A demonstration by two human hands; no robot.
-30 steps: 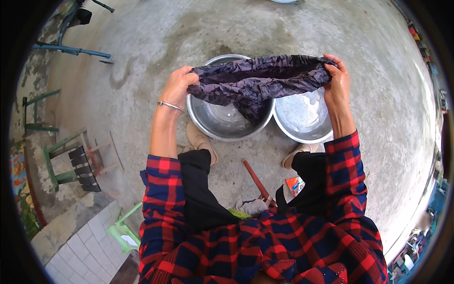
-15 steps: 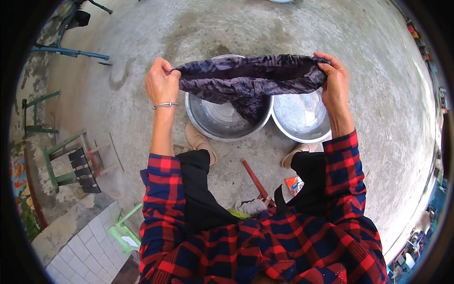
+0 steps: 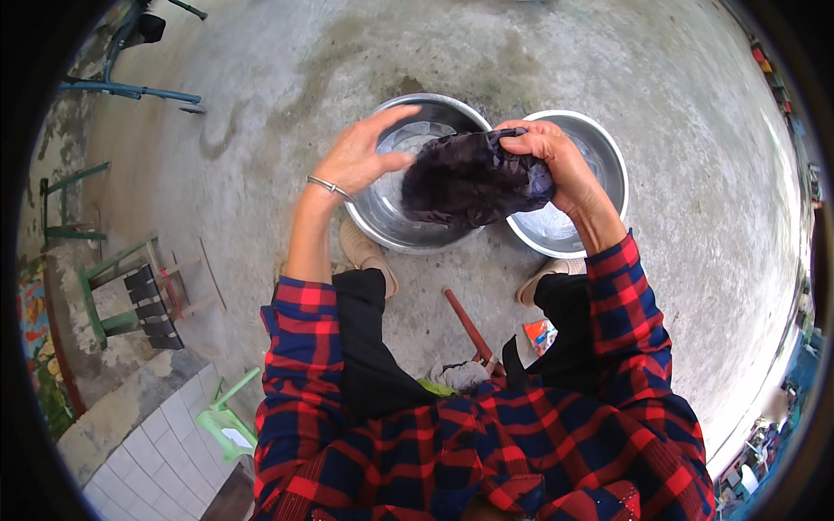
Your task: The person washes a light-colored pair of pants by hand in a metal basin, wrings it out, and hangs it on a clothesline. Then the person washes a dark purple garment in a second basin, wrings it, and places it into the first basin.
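Note:
A dark purple-black patterned piece of clothing (image 3: 473, 178), bunched and folded, hangs over the left metal basin (image 3: 382, 221). Its right end is gripped in my right hand (image 3: 556, 161), the thumb pressed on the cloth. My left hand (image 3: 358, 154), a bracelet at its wrist, is off the fabric with thumb and fingers apart, just left of the cloth's free end. Touching or nearly touching the first basin is a second metal basin (image 3: 608, 161) on the right, with something pale and wet-looking inside. My right forearm passes over its near rim.
Between my feet lie a red stick-like handle (image 3: 467, 323), a greyish cloth (image 3: 460, 375) and an orange packet (image 3: 540, 336). Left on the concrete floor are a green-framed chair (image 3: 109, 326), a light green plastic stool (image 3: 228, 432) and a blue metal frame (image 3: 130, 90).
The clothing was stretched wide between both hands and is now gathered into a shorter bundle. My left hand has let go, and my right hand has moved left with it.

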